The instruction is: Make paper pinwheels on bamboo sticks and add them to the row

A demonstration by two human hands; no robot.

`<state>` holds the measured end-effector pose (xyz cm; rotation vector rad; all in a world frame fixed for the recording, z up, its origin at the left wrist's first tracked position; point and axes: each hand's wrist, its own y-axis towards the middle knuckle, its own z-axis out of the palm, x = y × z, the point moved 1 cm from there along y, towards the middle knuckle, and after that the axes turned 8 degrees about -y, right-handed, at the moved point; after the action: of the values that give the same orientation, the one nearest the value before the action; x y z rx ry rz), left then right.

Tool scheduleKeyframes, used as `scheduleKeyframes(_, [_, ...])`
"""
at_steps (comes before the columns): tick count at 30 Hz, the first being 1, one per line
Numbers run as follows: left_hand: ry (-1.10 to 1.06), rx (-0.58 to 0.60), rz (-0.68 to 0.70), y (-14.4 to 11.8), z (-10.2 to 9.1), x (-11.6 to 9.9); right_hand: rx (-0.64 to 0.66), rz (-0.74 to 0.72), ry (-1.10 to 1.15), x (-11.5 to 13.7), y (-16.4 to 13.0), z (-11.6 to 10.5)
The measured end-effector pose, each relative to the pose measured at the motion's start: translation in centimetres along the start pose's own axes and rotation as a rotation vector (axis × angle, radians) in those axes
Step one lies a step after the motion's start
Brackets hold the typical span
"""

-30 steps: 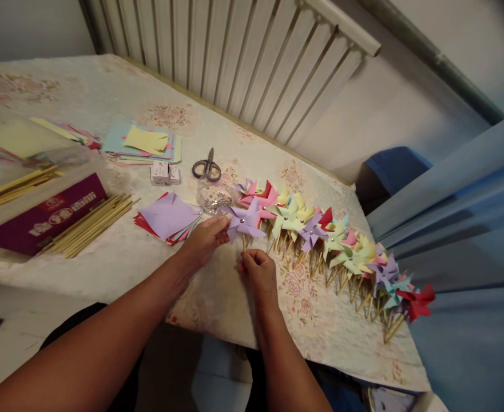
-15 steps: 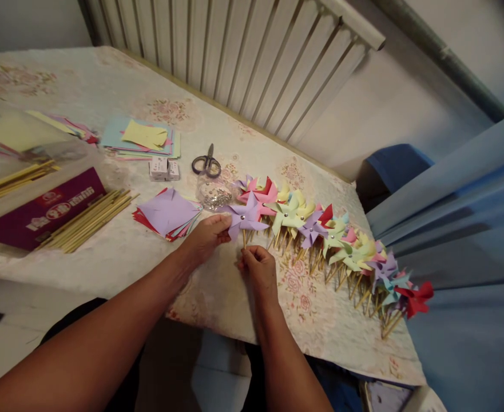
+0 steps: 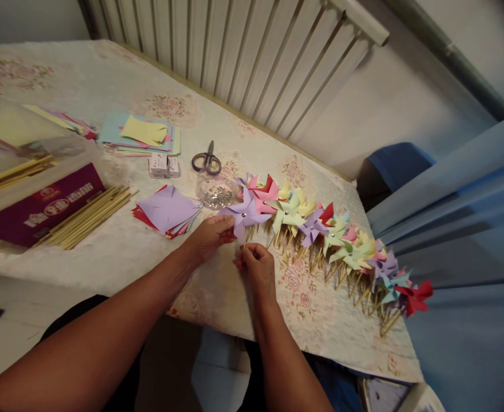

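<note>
A bench (image 3: 118,257) under a pale flowered cloth runs along a white slatted radiator (image 3: 243,63). At the far left lie a maroon box (image 3: 37,203) and a bundle of wooden sticks (image 3: 88,214). Behind them sits a stack of coloured paper sheets (image 3: 142,134), with a small white box (image 3: 162,166) just in front of it. Near the middle is a pile of cut paper squares (image 3: 168,212), purple on top, then scissors (image 3: 207,162) and a clear tub of pins (image 3: 212,191).

The left hand (image 3: 209,234) has its grip clamped on a blade of the purple pinwheel (image 3: 243,214), which sits at the left end of the row. The right hand (image 3: 256,269), just below, has its grip pinched together on the pinwheel's stick (image 3: 244,237).

To the right, a row of finished pinwheels (image 3: 341,240) lies overlapping along the bench, ending in a red one near the edge. Blue fabric (image 3: 470,229) hangs beyond.
</note>
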<state>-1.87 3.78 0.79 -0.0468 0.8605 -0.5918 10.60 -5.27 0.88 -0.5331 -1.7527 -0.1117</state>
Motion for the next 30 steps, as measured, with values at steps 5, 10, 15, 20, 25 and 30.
scheduleKeyframes(5, [0.025,0.02,0.004,-0.2,0.1,0.1,0.009,0.001,0.011,0.0,-0.1,0.2])
scheduleKeyframes(10, [0.008,0.036,-0.003,-0.3,0.2,0.3,0.01,0.008,0.066,-0.3,0.1,0.4])
scheduleKeyframes(15, [0.021,0.012,-0.004,-0.3,0.0,0.0,0.006,0.003,0.086,-0.5,0.3,0.1])
scheduleKeyframes(20, [0.047,-0.062,0.035,-0.1,-1.0,-0.2,-0.014,-0.033,0.102,-0.2,0.7,-0.5])
scheduleKeyframes(25, [0.097,-0.092,0.098,0.1,-1.5,-0.4,-0.03,-0.016,0.109,0.0,0.9,-0.9])
scheduleKeyframes(30, [0.104,-0.13,0.144,-0.1,-1.2,-0.8,-0.016,-0.01,0.107,-0.1,0.9,-0.9])
